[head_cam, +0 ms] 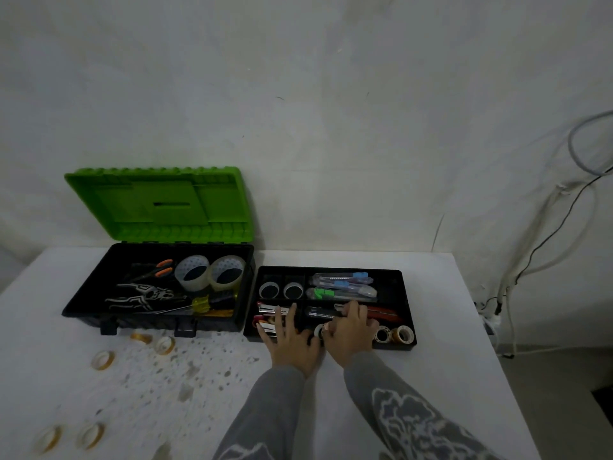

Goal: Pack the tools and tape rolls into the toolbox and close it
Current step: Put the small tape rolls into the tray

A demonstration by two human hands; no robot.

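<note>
Grey-sleeved left hand [292, 343] spreads on tray [394, 346]; right hand [351, 333] pinches tape roll [319, 331].

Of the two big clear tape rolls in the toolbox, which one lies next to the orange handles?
The left roll, directly beside the orange handles; the right roll sits by the right wall of the toolbox.

No text or numbers legible, markings on the packaged cutters [345, 288] in the black tray [331, 268] too small to read
</note>
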